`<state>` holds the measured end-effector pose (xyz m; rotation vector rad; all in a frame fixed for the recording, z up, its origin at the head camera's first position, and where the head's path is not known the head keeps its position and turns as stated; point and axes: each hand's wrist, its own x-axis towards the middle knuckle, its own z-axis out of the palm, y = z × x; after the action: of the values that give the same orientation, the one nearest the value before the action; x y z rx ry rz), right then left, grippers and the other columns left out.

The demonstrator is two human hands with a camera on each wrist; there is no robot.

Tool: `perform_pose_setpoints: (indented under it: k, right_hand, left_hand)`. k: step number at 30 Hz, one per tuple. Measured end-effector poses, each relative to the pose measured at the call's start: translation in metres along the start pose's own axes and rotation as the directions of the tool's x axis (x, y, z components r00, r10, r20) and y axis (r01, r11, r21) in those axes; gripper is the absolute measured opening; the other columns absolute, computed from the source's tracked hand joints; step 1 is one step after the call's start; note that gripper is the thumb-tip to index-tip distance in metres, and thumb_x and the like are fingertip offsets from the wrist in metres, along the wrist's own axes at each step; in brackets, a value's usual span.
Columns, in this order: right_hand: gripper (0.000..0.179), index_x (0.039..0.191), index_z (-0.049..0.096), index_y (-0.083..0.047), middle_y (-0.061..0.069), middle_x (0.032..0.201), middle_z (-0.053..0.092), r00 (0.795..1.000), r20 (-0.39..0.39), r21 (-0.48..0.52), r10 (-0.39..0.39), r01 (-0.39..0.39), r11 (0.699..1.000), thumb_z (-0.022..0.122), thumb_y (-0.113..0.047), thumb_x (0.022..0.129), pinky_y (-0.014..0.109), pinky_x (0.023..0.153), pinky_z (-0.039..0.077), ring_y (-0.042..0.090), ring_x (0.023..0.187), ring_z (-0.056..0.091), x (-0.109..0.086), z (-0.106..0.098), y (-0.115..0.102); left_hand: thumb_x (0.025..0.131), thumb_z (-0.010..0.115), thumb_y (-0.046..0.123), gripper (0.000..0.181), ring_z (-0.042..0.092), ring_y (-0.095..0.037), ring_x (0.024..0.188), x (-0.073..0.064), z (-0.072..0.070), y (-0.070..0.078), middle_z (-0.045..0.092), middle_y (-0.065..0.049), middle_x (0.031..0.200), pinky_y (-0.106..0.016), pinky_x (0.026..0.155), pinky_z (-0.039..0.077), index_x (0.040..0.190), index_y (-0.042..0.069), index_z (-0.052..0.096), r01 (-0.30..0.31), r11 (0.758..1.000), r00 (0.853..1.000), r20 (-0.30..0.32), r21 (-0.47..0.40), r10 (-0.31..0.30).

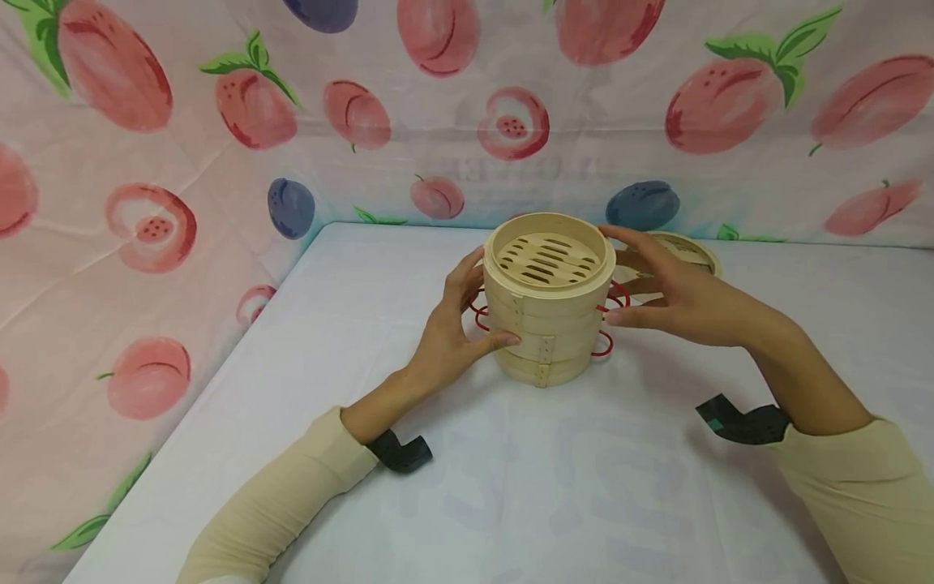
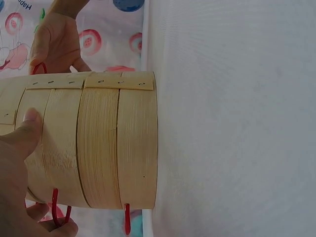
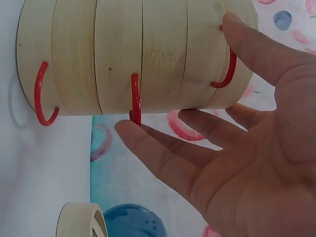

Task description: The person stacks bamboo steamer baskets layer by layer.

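A stacked bamboo steamer [image 1: 540,316] with red loop handles stands upright on the white table, its slotted inner base showing from above. My left hand [image 1: 456,328] grips its left side, thumb across the front and fingers round the back. The left wrist view shows that thumb [image 2: 30,131] lying on an upper tier. At the right side is my right hand [image 1: 682,296], fingers spread and mostly straight. In the right wrist view its thumb [image 3: 247,42] is at the uppermost red handle [image 3: 231,71], while the fingertips reach along the steamer's side.
Behind my right hand lies a round bamboo lid [image 1: 682,247], partly hidden by it. The white table [image 1: 511,487] runs back to a fruit-printed cloth [image 1: 365,162] hanging behind and at the left. Dark bands [image 1: 747,422] sit at both wrists.
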<state>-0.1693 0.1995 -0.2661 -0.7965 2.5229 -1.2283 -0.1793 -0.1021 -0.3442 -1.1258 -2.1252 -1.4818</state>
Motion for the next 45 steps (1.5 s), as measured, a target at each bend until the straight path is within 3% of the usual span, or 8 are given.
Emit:
perform_pose_setpoints:
  k: [14, 21, 27, 31, 38, 45]
  right_hand:
    - [0.088, 0.151, 0.01, -0.039, 0.009, 0.151, 0.03, 1.0, 0.024, 0.015, -0.003, 0.003, 1.0, 0.069, -0.015, 0.09, 0.059, 0.089, 0.046, 0.039, 0.124, 0.045, 0.001, -0.002, 0.003]
    - [0.085, 0.151, 0.011, -0.039, 0.008, 0.153, 0.026, 1.0, 0.021, 0.005, -0.009, 0.008, 1.0, 0.066, -0.013, 0.092, 0.063, 0.091, 0.042, 0.042, 0.128, 0.04, 0.0, -0.003, 0.003]
    - [0.082, 0.152, 0.013, -0.038, 0.008, 0.152, 0.028, 0.999, 0.024, 0.014, -0.024, 0.024, 1.0, 0.063, -0.011, 0.093, 0.063, 0.092, 0.042, 0.042, 0.127, 0.041, 0.0, -0.003, 0.003]
    - [0.082, 0.152, 0.013, -0.039, 0.009, 0.151, 0.029, 1.0, 0.022, 0.007, -0.016, 0.015, 1.0, 0.063, -0.011, 0.093, 0.063, 0.091, 0.042, 0.041, 0.127, 0.041, 0.0, -0.003, 0.002]
    - [0.081, 0.152, 0.013, -0.039, 0.011, 0.147, 0.034, 1.0, 0.018, 0.008, -0.013, 0.013, 1.0, 0.061, -0.009, 0.094, 0.062, 0.091, 0.043, 0.04, 0.126, 0.042, 0.0, -0.003, 0.002]
    - [0.082, 0.151, 0.014, -0.04, 0.012, 0.145, 0.036, 1.0, 0.015, 0.009, -0.006, 0.006, 1.0, 0.06, -0.006, 0.094, 0.062, 0.09, 0.044, 0.041, 0.125, 0.043, -0.001, -0.003, 0.001]
  left_hand:
    - [0.069, 0.084, -0.001, 0.109, 0.04, -0.025, 0.131, 0.0, 0.0, 0.003, 0.043, -0.014, 0.14, -0.045, 0.109, 0.032, 0.149, 0.011, 0.012, -0.01, 1.0, 1.0, -0.008, 0.002, 0.01]
    - [0.069, 0.081, -0.008, 0.101, 0.042, -0.034, 0.128, 0.004, -0.003, 0.028, 0.044, -0.026, 0.133, -0.05, 0.107, 0.033, 0.144, -0.002, 0.014, -0.015, 1.0, 1.0, -0.009, 0.013, 0.015]
    - [0.07, 0.079, -0.011, 0.099, 0.043, -0.032, 0.127, 0.005, -0.004, 0.037, 0.045, -0.027, 0.133, -0.048, 0.108, 0.033, 0.144, -0.002, 0.014, 0.01, 1.0, 1.0, -0.006, 0.022, -0.01]
    - [0.07, 0.08, -0.009, 0.099, 0.042, -0.034, 0.128, 0.004, -0.003, 0.033, 0.043, -0.027, 0.135, -0.05, 0.107, 0.033, 0.144, -0.002, 0.014, 0.004, 1.0, 1.0, -0.007, 0.019, -0.003]
    - [0.069, 0.084, 0.0, 0.107, 0.044, -0.028, 0.127, 0.001, 0.0, 0.004, 0.046, -0.018, 0.135, -0.044, 0.108, 0.033, 0.149, 0.008, 0.013, -0.007, 1.0, 1.0, -0.011, 0.025, 0.008]
    - [0.071, 0.084, 0.002, 0.109, 0.043, -0.022, 0.127, 0.0, -0.001, 0.0, 0.048, -0.014, 0.134, -0.038, 0.11, 0.031, 0.151, 0.015, 0.011, 0.002, 1.0, 1.0, -0.003, 0.016, -0.002]
